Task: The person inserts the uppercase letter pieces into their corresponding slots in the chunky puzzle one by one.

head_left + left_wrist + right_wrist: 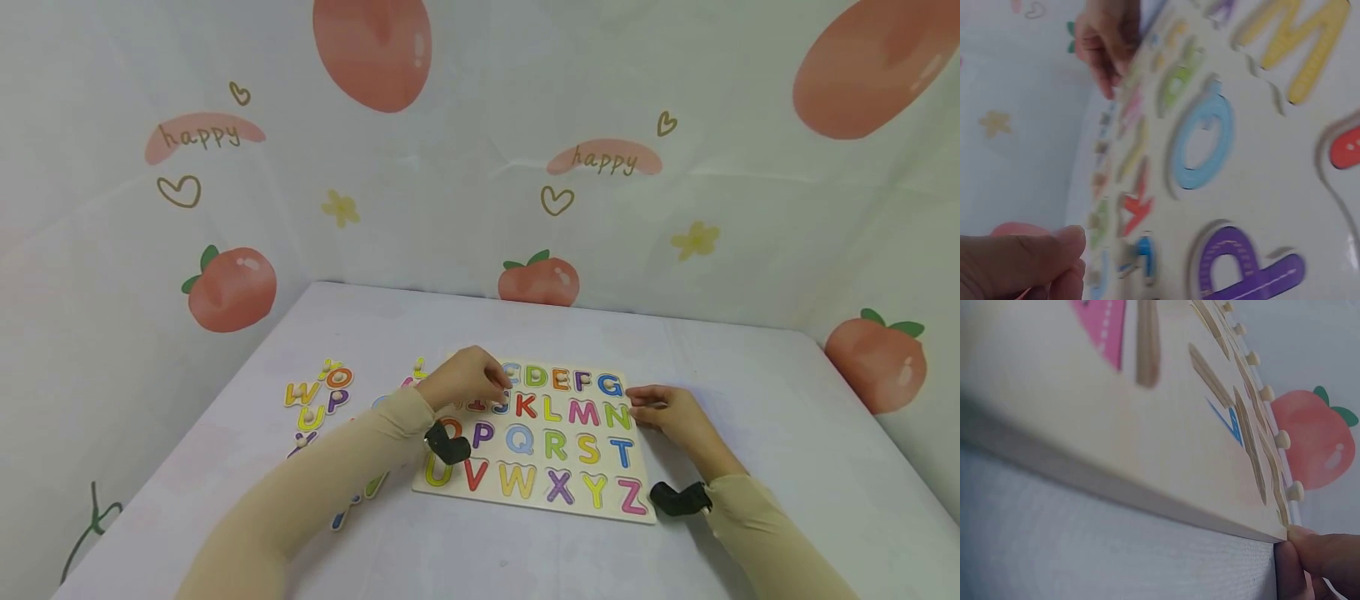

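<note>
A pale wooden alphabet puzzle board [491,495] lies on the table. My left hand [467,375] hovers over its upper left part, with thumb and fingers bent and nothing visible between them. Close to those fingertips is a blue letter J [1146,256] with a knob, sitting in the board. At the board's right edge, my right hand [671,412] pinches the far right corner between thumb and fingers [1316,550]. Knobbed letters stand along the top row, among them a blue G [610,385]. My left hand hides the start of the upper rows.
Loose knobbed letters lie left of the board, including a yellow W [302,394], an orange O [340,377], a purple P [337,401] and a yellow U [310,417]. Several more are partly behind my left sleeve [337,475]. A printed cloth backdrop [450,200] rises behind the table.
</note>
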Motion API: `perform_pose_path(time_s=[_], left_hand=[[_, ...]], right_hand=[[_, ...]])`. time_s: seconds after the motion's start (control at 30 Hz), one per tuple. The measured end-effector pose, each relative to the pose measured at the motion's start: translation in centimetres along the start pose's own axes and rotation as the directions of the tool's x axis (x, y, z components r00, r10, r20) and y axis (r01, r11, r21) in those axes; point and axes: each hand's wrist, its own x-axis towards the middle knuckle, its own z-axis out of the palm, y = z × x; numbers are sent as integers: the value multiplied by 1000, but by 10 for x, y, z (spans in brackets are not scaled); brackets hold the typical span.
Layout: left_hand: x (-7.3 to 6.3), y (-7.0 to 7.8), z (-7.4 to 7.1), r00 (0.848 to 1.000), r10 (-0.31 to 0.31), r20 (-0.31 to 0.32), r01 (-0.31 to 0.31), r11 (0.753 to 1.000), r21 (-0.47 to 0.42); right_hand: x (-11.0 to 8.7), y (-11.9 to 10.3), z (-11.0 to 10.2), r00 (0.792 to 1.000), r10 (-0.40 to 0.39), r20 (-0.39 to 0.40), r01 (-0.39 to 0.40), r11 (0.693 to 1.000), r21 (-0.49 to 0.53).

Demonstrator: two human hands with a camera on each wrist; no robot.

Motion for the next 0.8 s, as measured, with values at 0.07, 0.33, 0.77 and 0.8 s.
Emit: perform_pose_path(time_s=[0.07,0.33,0.77,0.8], left_hand=[[-4,2,-9,1000,10,-4,-10,1000,-21],[-34,-4,-60,997,64,-36,-69,986,-152],[-92,-60,-115,998,31,-59,-36,996,-84],[-95,-65,-116,999,15,-45,-19,997,-72]], right_hand=[[0,0,0,1000,8,0,-8,1000,4],[0,-1,0,1000,21,-2,-21,1000,1],[-1,-3,0,1000,22,-1,-22,1000,0],[-1,-3,0,1000,24,-1,-24,1000,2]])
